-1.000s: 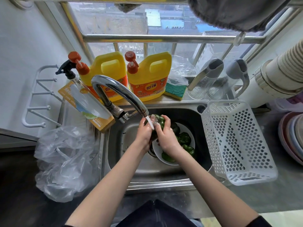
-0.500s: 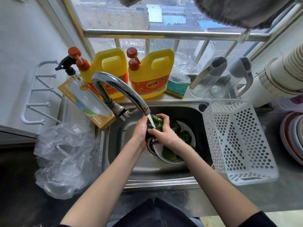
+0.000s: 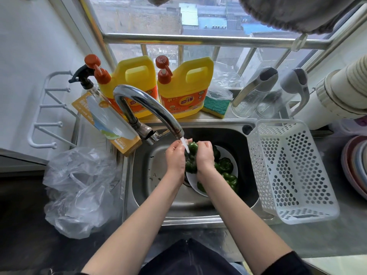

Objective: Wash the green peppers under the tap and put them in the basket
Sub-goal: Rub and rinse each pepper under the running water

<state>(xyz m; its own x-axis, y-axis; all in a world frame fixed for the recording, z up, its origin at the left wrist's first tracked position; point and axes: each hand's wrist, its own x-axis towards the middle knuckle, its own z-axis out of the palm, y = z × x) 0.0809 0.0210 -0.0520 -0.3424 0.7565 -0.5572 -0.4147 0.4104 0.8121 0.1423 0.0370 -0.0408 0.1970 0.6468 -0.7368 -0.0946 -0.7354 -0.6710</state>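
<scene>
Green pepper under the running tap

Green and wet, the pepper (image 3: 192, 149) sat between my two hands over the steel sink (image 3: 170, 203), right where the stream of water (image 3: 184, 143) from the tap (image 3: 151, 108) came down. My left hand (image 3: 175, 158) curled round its left side and my right hand (image 3: 205, 156) curled round its right side, both gripping it, fingers bent over the top. Just below and to the right of my hands the other green peppers (image 3: 226, 167) lay in a white bowl (image 3: 193, 184) that stood in the sink basin. The white perforated basket (image 3: 288, 169) stood on the counter just right of the sink, tilted, and I could see nothing inside it. On the far ledge stood two yellow detergent jugs (image 3: 184, 90), with a green and yellow sponge (image 3: 215, 107) to their right. A clear plastic bag (image 3: 79, 187) lay crumpled on the counter left of the sink, and a stack of plates (image 3: 355, 165) showed at the right edge
</scene>
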